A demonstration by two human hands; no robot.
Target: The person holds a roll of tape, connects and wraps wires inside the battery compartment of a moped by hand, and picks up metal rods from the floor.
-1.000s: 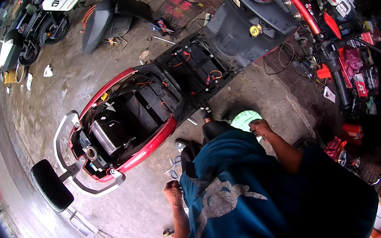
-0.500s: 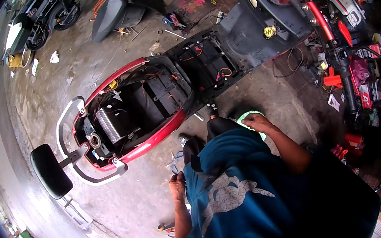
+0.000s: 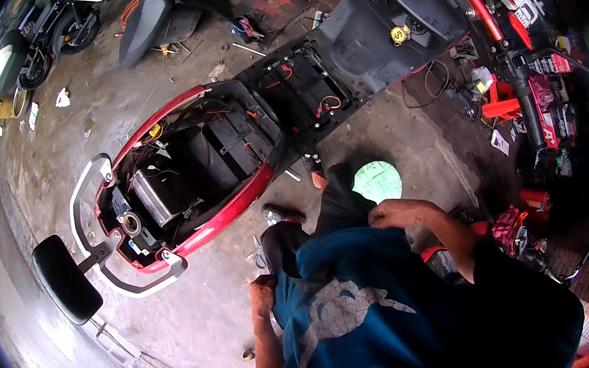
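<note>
My left hand (image 3: pixel 262 292) is beside my left thigh with its fingers curled against the dark trousers (image 3: pixel 285 252). In front of the hem of my blue shirt (image 3: pixel 373 270), my right hand (image 3: pixel 396 213) is closed, its fingertips turned in and partly hidden at the cloth. What either hand holds, if anything, does not show. A round green stool top (image 3: pixel 377 182) lies just beyond my right hand. Ahead stands a red scooter (image 3: pixel 227 211) with its seat off. Inside its body sits a silver finned box (image 3: pixel 155 196), and loose wires show under the floorboard.
A grey seat (image 3: pixel 148 23) lies on the floor beyond the scooter, near pliers (image 3: pixel 244 28). A black backrest (image 3: pixel 67 279) juts out behind the silver grab rail (image 3: pixel 78 205). Tools and parts crowd the right, by the handlebar (image 3: pixel 533 104). Scissors (image 3: pixel 258 254) lie near my left foot.
My right hand has drawn back from the green stool toward my shirt hem, uncovering the stool top. My left hand has stayed low by my thigh. The whole view has shifted slightly.
</note>
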